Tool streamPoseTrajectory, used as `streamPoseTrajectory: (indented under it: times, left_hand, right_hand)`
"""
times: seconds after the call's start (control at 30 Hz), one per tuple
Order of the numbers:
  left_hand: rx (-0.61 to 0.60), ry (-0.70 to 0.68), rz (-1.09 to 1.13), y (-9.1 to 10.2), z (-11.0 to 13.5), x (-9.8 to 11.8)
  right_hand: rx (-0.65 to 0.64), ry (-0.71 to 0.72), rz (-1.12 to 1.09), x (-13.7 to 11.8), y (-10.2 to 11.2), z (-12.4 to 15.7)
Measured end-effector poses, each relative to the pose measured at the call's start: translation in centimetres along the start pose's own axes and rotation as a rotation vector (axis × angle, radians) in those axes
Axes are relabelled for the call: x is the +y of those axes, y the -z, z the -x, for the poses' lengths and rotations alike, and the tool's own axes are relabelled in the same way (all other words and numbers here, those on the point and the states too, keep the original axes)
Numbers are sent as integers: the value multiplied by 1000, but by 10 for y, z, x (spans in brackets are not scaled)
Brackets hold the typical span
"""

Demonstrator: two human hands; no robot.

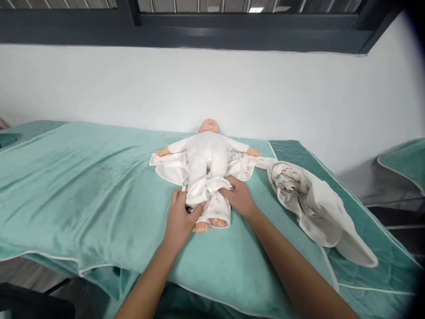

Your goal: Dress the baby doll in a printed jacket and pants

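A baby doll point(209, 148) in a white long-sleeved garment lies on its back, arms spread and head toward the wall. White patterned baby pants point(219, 204) are bunched around its lower legs, with both feet showing at the cuffs. My left hand point(181, 217) is closed on the left side of the pants, thumb on top of the cloth. On the other side, my right hand point(239, 196) pinches the gathered waist between thumb and fingers. An opened patterned garment point(171, 166) lies spread beneath the doll's back and arms.
The doll rests on a green cover point(109, 186) over a bed or table. At the right lies a crumpled white patterned cloth point(318, 208). Behind stands a white wall point(199, 84) below a dark window frame point(232, 33). A dark object point(33, 303) is at the lower left.
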State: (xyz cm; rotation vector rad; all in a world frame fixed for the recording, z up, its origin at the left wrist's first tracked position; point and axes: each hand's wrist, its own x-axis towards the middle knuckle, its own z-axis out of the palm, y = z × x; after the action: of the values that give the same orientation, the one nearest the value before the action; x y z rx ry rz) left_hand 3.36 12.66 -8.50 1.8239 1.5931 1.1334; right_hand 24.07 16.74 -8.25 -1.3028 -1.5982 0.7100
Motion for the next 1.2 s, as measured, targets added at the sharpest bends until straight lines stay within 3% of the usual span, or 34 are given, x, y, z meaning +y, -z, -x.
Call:
streamPoseTrajectory:
  times: [0.1,0.3,0.43,0.53,0.7,0.9,1.03,1.13,1.2]
  left_hand:
    - [13,-36,5,-3,-8,-3]
    - [9,-114,30,-1,-8,-9]
    - [179,-207,-86,-3,-5,-13]
    - [199,-286,-80,0,0,-13]
    - [5,-337,23,24,20,2]
    - [-346,-60,106,74,40,36]
    - [-445,41,186,105,35,67]
    - [-548,-39,187,133,20,98]
    - [-615,-179,3,152,9,120]
  right_hand:
    - [-24,-28,-30,-8,0,22]
    - [-200,-39,-118,-31,2,75]
    - [-142,-12,-15,-35,-1,87]
    - [-85,-45,1,-35,-7,89]
    - [-93,-131,-22,-53,-2,90]
    - [-347,-186,-128,-101,42,95]
    - [-462,-169,-121,-131,73,95]
    - [-585,-107,-69,-155,92,88]
    - [-683,-30,-4,-172,103,83]
